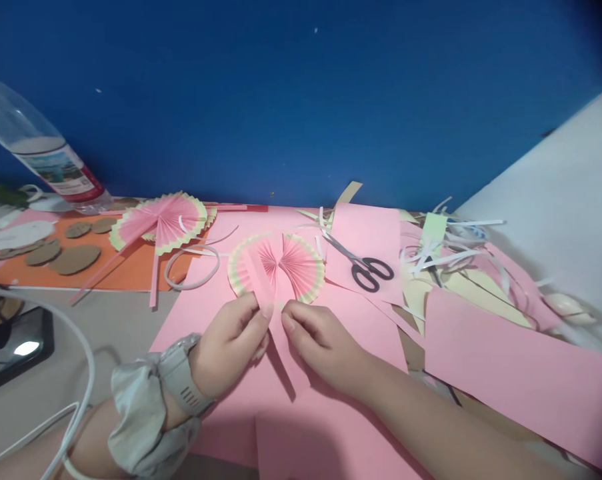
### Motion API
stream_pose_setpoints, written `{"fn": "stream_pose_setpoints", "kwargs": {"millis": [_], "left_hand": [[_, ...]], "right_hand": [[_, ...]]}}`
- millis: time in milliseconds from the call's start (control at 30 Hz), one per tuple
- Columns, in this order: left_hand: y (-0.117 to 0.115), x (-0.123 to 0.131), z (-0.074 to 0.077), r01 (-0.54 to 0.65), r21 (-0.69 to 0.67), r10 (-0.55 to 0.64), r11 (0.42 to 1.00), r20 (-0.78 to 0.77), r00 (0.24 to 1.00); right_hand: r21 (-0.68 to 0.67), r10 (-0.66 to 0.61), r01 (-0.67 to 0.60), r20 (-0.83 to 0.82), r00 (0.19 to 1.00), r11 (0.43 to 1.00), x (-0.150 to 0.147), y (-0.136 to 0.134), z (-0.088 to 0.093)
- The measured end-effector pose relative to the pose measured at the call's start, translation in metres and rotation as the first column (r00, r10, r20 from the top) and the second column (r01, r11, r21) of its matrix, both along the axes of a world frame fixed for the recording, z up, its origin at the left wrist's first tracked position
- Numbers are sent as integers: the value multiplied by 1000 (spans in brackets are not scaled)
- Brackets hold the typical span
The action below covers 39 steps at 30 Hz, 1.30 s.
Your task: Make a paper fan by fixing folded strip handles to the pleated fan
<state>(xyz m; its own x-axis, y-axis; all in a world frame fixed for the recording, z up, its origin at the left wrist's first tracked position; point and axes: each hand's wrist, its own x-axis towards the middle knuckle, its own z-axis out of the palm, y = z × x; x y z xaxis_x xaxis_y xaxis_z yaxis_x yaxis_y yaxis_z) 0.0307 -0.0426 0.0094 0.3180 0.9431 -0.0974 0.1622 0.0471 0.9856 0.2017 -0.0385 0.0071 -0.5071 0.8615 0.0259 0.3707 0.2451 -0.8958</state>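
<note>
A round pleated paper fan [301,267], pink with a pale yellow-green rim, lies in front of me with a gap at its lower middle. My left hand [238,337], with a watch and a grey scrunchie at the wrist, pinches a pink paper strip [257,280]. The strip lies over the fan's left half, and a strip end shows below the fingers. Close beside it, my right hand [321,340] is closed at the fan's lower edge; whatever its fingertips hold is hidden. Black-handled scissors [365,270] rest on pink paper right of the fan.
Another pleated fan [165,220] with two strip handles lies at the left on orange paper [131,273], near cardboard discs [75,259]. A plastic bottle [55,160] and a phone [18,350] are farther left. Paper scraps [461,267] and a pink sheet [511,367] cover the right.
</note>
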Motion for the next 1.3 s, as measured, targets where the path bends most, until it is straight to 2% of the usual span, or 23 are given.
{"fn": "stream_pose_setpoints", "kwargs": {"millis": [67,233,500,700,1033,1200,1300], "left_hand": [[1,0,0,-15,6,15,1000,15,1000],[0,0,-1,67,-21,-67,998,0,998],[-1,-2,-6,116,-28,-115,993,16,993],[-3,-2,-5,114,-27,-114,993,-11,993],[-4,2,5,143,89,-138,986,-67,988],[-8,2,8,143,275,-105,951,-150,983],[-6,0,6,146,305,-92,941,-185,978]], "right_hand": [[-19,6,-6,6,1000,1000,0,-1,0],[6,-7,7,8,1000,1000,0,-1,0],[53,-51,52,-29,998,997,-1,-1,2],[-11,-70,70,-35,997,998,-1,-2,5],[-88,-82,73,-104,991,993,-1,1,0],[-8,-54,53,-82,995,999,0,0,2],[45,-27,30,-61,998,999,-1,-2,4]]}}
